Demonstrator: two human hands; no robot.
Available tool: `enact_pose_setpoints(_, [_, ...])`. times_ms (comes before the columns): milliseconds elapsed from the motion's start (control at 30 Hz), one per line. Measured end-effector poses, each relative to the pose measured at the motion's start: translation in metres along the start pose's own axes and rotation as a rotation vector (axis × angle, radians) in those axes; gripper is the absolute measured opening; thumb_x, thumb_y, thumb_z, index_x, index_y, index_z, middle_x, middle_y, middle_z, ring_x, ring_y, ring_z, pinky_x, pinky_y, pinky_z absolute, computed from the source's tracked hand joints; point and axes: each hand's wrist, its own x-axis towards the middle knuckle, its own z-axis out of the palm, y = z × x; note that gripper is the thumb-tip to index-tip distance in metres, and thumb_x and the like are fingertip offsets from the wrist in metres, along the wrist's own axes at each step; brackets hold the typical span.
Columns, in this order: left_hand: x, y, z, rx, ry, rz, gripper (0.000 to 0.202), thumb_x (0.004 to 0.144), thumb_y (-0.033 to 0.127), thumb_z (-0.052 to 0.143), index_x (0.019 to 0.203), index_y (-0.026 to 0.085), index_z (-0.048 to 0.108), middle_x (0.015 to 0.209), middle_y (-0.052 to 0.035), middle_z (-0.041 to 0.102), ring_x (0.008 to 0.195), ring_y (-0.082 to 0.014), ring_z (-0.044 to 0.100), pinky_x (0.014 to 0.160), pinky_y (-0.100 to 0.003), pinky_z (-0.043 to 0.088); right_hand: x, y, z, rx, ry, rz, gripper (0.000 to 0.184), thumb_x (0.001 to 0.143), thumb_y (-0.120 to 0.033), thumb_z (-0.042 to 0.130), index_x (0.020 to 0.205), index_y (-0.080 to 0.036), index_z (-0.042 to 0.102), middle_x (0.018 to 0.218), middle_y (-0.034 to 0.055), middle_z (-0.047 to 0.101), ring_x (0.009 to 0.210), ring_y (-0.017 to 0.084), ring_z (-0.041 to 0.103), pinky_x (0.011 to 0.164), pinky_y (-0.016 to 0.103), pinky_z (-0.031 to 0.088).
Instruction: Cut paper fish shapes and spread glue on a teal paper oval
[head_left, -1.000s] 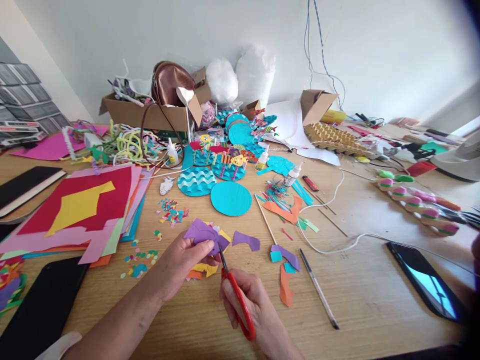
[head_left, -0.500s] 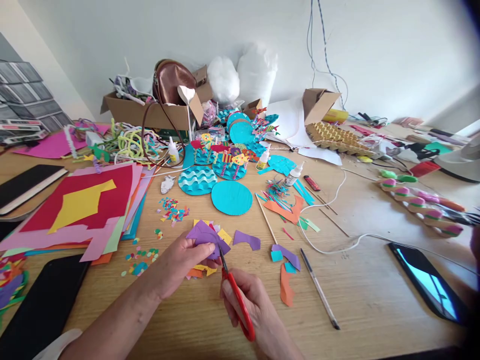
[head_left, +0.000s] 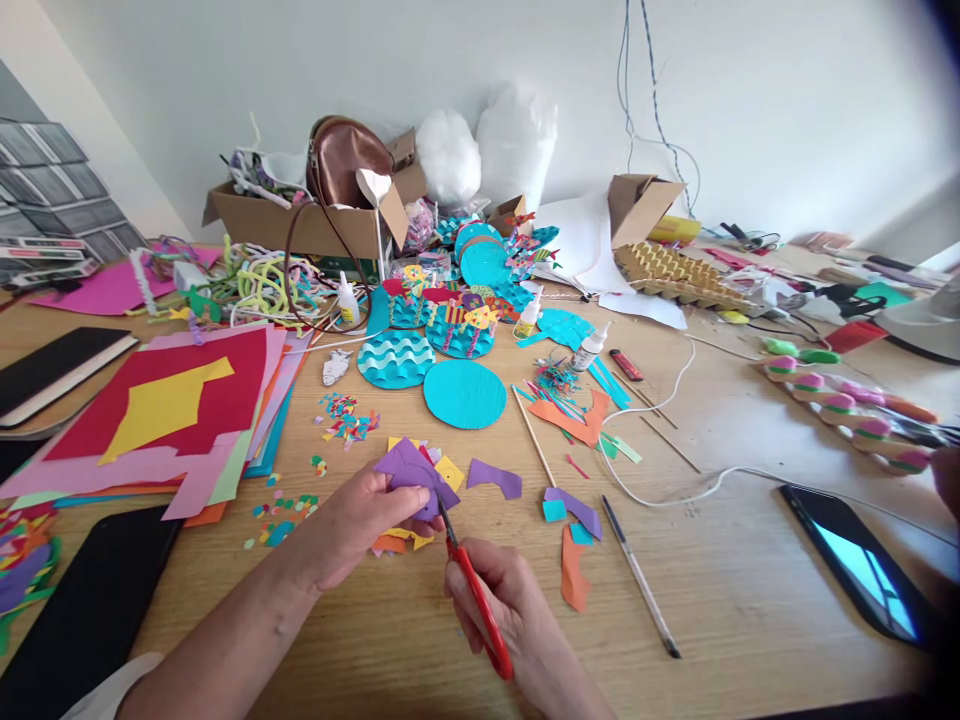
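Note:
My left hand [head_left: 358, 525] pinches a piece of purple paper [head_left: 411, 470] just above the wooden table [head_left: 750, 590]. My right hand [head_left: 517, 620] grips red-handled scissors [head_left: 472, 590], whose blade tips reach into the lower right edge of the purple piece. Yellow and orange paper scraps [head_left: 409, 540] lie under the held piece. A cut purple scrap [head_left: 493, 479] rests just to the right.
A stack of coloured paper sheets [head_left: 165, 410] lies at left, a black tablet [head_left: 90, 600] near the front left. Teal paper discs [head_left: 465, 393], glue bottles, wooden sticks and a pen [head_left: 640, 578] sit ahead. A phone [head_left: 862, 560] with a white cable lies at right; boxes stand at the back.
The purple paper has turned slightly in my left hand while the scissors stay at its edge. The view has shifted a little; nothing else has moved.

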Motion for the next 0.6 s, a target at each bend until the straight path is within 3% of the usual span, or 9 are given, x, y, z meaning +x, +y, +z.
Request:
enact_pose_setpoints(267, [-0.0008, -0.0037, -0.0013, 0.012, 0.073, 0.033, 0.017, 0.074, 0.032, 0.06, 0.074, 0.016, 0.065, 0.07, -0.0025, 0.069, 0.067, -0.0174, 0.064, 0.066, -0.028, 0.048, 0.0006, -0.0075, 0.0014, 0.043, -0.006, 0.016, 0.046, 0.083, -0.054, 0.044, 0.054, -0.019, 0.037, 0.044, -0.0064, 0.035, 0.04, 0.006, 0.031, 0.037, 0.018, 0.023])
enact_pose_setpoints(433, [0.0002, -0.0059, -0.0019, 0.019, 0.054, -0.003, 0.023, 0.075, 0.036, 0.059, 0.079, 0.015, 0.065, 0.074, -0.0041, 0.069, 0.076, -0.0215, 0.064, 0.07, -0.032, 0.048, 0.0018, -0.006, 0.002, 0.042, 0.001, -0.008, 0.047, 0.083, -0.057, 0.042, 0.055, -0.019, 0.038, 0.043, -0.0062, 0.037, 0.04, 0.006, 0.033, 0.038, 0.018, 0.026])
enact_pose_setpoints(600, [0.0, -0.0027, 0.0002, 0.022, 0.018, 0.006, 0.019, 0.073, 0.033, 0.059, 0.072, 0.015, 0.066, 0.07, -0.003, 0.068, 0.068, -0.0177, 0.062, 0.066, -0.028, 0.047, 0.0004, -0.0038, 0.0016, 0.019, 0.004, -0.016, 0.045, 0.084, -0.054, 0.042, 0.057, -0.019, 0.039, 0.046, -0.0056, 0.039, 0.042, 0.006, 0.035, 0.04, 0.018, 0.027])
